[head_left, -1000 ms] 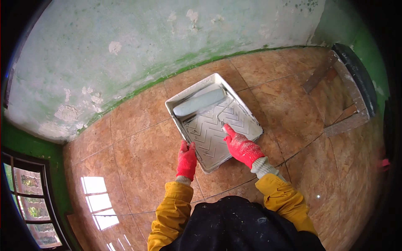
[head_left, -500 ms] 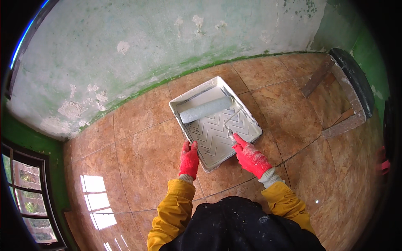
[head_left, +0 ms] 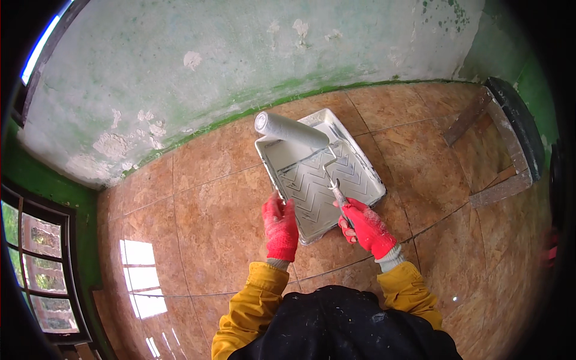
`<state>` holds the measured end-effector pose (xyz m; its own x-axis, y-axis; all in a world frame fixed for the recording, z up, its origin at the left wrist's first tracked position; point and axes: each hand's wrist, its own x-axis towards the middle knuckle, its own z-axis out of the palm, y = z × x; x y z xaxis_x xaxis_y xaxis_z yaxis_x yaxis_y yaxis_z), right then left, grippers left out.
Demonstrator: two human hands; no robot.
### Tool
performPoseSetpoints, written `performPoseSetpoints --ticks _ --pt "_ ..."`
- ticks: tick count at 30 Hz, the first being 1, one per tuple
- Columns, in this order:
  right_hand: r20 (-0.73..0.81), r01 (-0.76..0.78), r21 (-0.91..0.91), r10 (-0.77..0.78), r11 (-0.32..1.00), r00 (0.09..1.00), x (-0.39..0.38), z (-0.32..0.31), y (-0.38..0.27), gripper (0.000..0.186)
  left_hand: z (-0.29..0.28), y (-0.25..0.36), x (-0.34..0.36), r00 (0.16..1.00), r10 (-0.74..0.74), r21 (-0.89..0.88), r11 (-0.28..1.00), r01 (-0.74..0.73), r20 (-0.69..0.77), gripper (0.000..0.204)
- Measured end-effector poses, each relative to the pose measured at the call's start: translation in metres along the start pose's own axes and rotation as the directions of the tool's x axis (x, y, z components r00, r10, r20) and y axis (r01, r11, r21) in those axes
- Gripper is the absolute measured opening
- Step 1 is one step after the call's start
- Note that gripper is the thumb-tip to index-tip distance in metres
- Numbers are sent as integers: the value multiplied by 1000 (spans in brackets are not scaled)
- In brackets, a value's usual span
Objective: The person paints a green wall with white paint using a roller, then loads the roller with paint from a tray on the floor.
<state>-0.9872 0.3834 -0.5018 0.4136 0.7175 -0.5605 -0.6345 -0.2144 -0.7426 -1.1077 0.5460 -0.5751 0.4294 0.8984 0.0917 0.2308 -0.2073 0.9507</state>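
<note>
My right hand [head_left: 367, 228], in a red glove, is closed around the handle of a paint roller [head_left: 294, 131]. The roller's pale, paint-coated sleeve is raised and tilted over the far end of a white paint tray [head_left: 373, 180], its left end reaching past the rim. Beneath it lies the tray's zigzag-ribbed slope, streaked with whitish paint. At the tray's left edge is my left hand [head_left: 280, 231], gloved in red too, with thumb and fingers apart beside the rim. Whether its fingertips still touch the rim is hard to tell.
The tray rests on a brown tiled floor [head_left: 222, 240]. Beyond it stands a green-white wall [head_left: 240, 66] with peeling patches. A paint-spattered wooden stool [head_left: 501, 129] with a dark seat is at the right. A paned window [head_left: 48, 270] lies low at the left.
The roller has lifted from the tray, its left end swinging up and outward. My left hand has loosened from the rim and come up slightly. The view has shifted a little.
</note>
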Motion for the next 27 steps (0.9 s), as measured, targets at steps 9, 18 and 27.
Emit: performPoseSetpoints --ticks 9,18,27 --pt "104 -1 0 1 1000 995 -14 -2 3 16 32 51 -21 651 -235 -280 761 585 721 46" --pt "106 -23 50 18 998 994 -28 -4 17 10 46 60 -27 565 -179 -294 706 644 805 38" --pt "10 1 -98 0 995 1000 -5 -6 -4 18 48 44 -22 909 -165 -262 924 277 382 46"
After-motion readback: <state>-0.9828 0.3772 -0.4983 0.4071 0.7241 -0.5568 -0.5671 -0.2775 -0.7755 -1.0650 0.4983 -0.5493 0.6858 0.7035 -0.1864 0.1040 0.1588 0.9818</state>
